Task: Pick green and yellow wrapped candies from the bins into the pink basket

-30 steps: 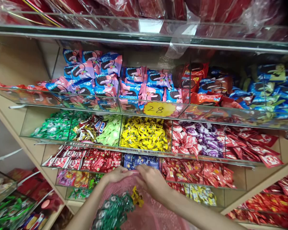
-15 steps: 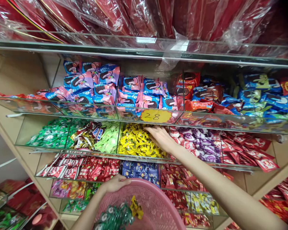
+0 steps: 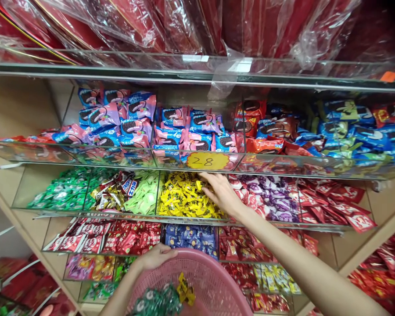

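My left hand [image 3: 156, 256] grips the rim of a pink plastic basket [image 3: 213, 267] at the bottom of the view. Inside it lie green-wrapped candies [image 3: 161, 300] and a few yellow-wrapped candies [image 3: 186, 289]. My right hand [image 3: 220, 191] reaches into a shelf compartment heaped with yellow-wrapped candies [image 3: 184, 197]. Its fingers are stretched out and apart at the heap's right side, and I see nothing held in them. The palm side is hidden.
A glass shelf front [image 3: 131, 160] with a yellow "28" price tag [image 3: 208, 161] runs just above my right hand. Glass dividers separate green candies [image 3: 64, 191], pale green packets [image 3: 145, 193] and purple-white candies [image 3: 278, 199]. Cookie packs [image 3: 134, 127] fill the shelf above.
The view has shifted slightly, so the shelves sit a little further left and lower. My right hand's fingers look more spread over the yellow candies. My left hand still holds the basket.
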`<state>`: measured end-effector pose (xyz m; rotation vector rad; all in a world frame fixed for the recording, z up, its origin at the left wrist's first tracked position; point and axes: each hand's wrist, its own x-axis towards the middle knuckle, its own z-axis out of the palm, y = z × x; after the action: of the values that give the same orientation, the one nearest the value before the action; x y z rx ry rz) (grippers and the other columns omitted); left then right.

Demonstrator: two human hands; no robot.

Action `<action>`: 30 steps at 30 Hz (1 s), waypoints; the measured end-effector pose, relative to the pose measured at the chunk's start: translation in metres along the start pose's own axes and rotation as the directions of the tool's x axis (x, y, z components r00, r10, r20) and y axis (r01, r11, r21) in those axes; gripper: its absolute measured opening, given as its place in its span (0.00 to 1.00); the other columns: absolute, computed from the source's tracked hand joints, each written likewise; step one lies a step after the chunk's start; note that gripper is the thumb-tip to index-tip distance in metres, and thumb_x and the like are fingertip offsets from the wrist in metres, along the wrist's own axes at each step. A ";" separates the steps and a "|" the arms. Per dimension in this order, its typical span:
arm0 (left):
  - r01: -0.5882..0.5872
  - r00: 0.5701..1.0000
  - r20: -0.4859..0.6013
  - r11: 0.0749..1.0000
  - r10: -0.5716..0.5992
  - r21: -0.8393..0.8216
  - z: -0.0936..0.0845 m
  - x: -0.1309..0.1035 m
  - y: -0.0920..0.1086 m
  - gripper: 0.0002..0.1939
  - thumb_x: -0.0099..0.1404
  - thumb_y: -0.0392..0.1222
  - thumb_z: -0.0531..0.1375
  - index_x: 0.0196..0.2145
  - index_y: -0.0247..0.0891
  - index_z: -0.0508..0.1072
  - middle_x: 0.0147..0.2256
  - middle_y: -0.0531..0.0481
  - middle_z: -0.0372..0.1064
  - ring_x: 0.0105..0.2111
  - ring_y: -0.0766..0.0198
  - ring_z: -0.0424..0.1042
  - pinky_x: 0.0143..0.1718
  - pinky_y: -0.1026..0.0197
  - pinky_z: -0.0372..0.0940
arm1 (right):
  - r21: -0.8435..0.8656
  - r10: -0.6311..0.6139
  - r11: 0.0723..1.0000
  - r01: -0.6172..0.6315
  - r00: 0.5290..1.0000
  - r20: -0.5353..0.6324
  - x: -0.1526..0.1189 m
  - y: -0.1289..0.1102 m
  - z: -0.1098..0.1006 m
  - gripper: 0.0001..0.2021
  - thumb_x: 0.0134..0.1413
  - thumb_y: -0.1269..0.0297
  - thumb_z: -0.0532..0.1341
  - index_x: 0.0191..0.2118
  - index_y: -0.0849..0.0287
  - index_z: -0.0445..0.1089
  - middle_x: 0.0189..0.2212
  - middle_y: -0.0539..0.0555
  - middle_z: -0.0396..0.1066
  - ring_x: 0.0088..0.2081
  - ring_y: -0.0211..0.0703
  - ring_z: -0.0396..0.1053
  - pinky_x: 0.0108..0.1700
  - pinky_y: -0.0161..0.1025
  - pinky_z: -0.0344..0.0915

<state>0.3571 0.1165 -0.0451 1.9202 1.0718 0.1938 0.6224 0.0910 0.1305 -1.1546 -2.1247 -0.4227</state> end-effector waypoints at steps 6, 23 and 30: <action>-0.023 1.000 0.010 0.997 0.023 -0.068 0.002 0.003 -0.008 0.30 0.53 0.71 0.51 0.20 0.38 0.55 0.22 0.56 0.45 0.24 0.70 0.47 0.26 0.64 0.43 | 0.291 0.040 0.956 -0.043 0.999 0.014 -0.050 -0.053 -0.002 0.23 0.60 0.65 0.55 0.60 0.53 0.54 0.43 0.56 0.69 0.45 0.47 0.63 0.47 0.45 0.61; -0.016 1.000 0.019 1.000 0.016 -0.016 0.004 0.003 -0.003 0.30 0.53 0.70 0.51 0.21 0.38 0.54 0.22 0.57 0.44 0.23 0.70 0.47 0.24 0.65 0.43 | 0.016 0.315 0.871 -0.490 0.584 0.748 -0.149 -0.091 0.114 0.15 0.51 0.72 0.57 0.47 0.61 0.66 0.45 0.59 0.70 0.47 0.47 0.67 0.45 0.38 0.60; -0.021 0.999 0.023 1.000 0.021 -0.015 0.003 0.001 0.001 0.31 0.51 0.72 0.50 0.21 0.38 0.54 0.22 0.57 0.44 0.24 0.70 0.47 0.24 0.65 0.43 | -0.150 0.424 0.871 -0.467 0.563 0.710 -0.138 -0.102 0.126 0.15 0.57 0.65 0.55 0.50 0.61 0.64 0.42 0.61 0.73 0.44 0.50 0.70 0.40 0.39 0.62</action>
<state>0.3593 0.1154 -0.0463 1.9168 1.0322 0.1901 0.5392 0.0208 -0.0524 -2.0089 -2.2993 0.4267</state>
